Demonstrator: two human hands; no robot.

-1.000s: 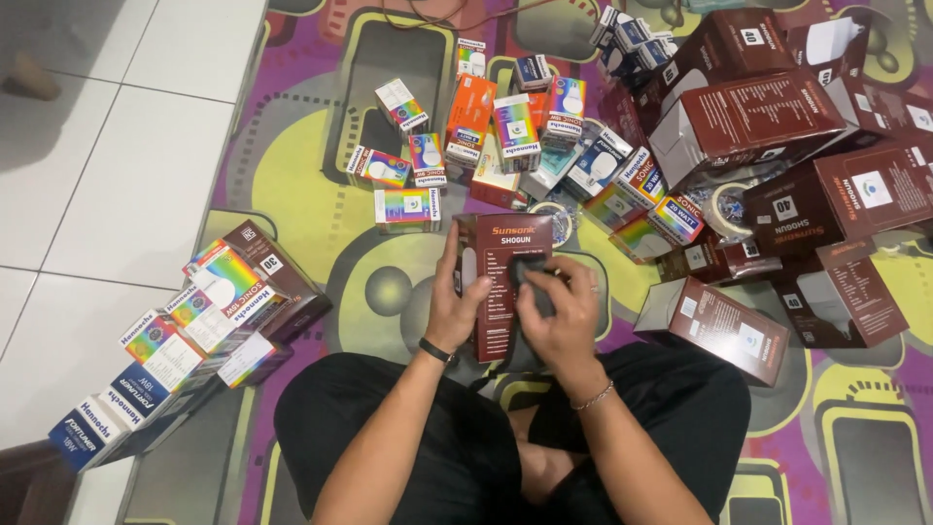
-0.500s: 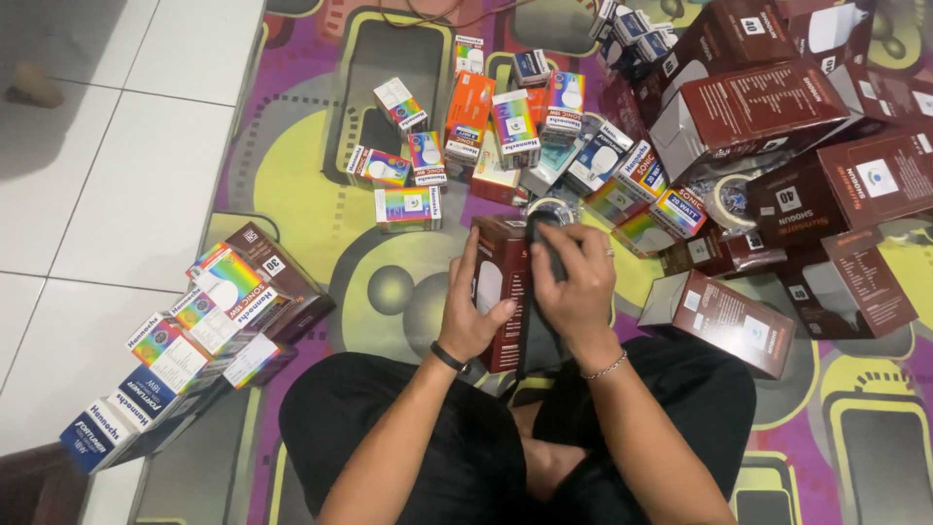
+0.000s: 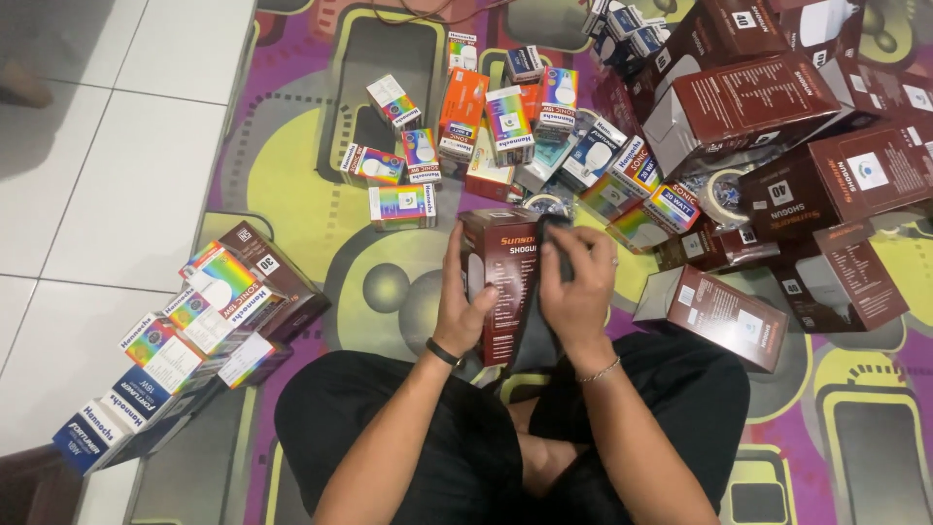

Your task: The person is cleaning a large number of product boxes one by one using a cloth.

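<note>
I sit cross-legged on a patterned mat. My left hand (image 3: 461,307) grips the left side of a tall dark red bulb box (image 3: 502,282) held upright in front of my knees. My right hand (image 3: 575,288) presses a dark cloth (image 3: 556,245) against the box's front face near its top. The cloth hangs down over the box's right side. A black band sits on my left wrist and a thin bracelet on my right.
Several small colourful bulb boxes (image 3: 486,126) lie scattered ahead. Large dark red boxes (image 3: 748,107) are piled at the right, one (image 3: 714,316) lying by my right knee. A tape roll (image 3: 724,194) sits among them. More boxes (image 3: 185,340) are stacked at the left beside white floor tiles (image 3: 107,175).
My right hand slid the cloth from the middle of the box's front up to its top. The box turned side-on and back to face me.
</note>
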